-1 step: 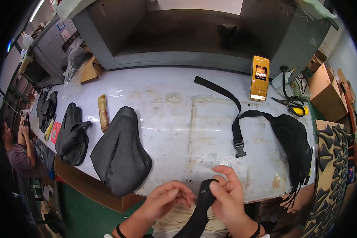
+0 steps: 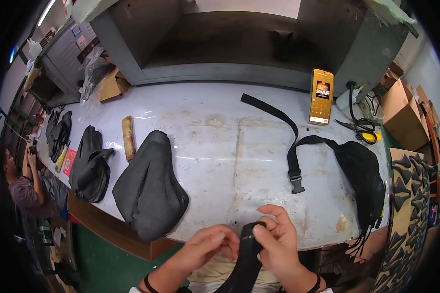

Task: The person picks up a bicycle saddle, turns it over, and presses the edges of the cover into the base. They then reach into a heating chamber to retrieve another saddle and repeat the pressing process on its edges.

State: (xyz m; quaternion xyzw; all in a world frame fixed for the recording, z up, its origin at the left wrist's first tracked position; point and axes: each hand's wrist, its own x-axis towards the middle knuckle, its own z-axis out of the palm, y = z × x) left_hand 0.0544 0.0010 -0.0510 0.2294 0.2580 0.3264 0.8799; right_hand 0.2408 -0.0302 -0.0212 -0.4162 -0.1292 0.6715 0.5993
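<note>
My left hand [image 2: 206, 245] and my right hand [image 2: 277, 239] meet at the near edge of the white worktable [image 2: 220, 132], both pinching the top end of a black webbing strap [image 2: 246, 256] that hangs down toward my lap. Just left of my hands lies a black fabric bag panel [image 2: 149, 185]. To the right a black bag [image 2: 364, 176] rests with its long strap and buckle [image 2: 295, 176] stretched across the table.
A phone [image 2: 321, 96] with a lit screen stands at the back right, scissors [image 2: 359, 128] beside it. A wooden brush [image 2: 128, 138] and another black bag [image 2: 89, 166] lie at the left. Cardboard boxes [image 2: 403, 115] sit at the right. Another person [image 2: 22, 188] works at far left.
</note>
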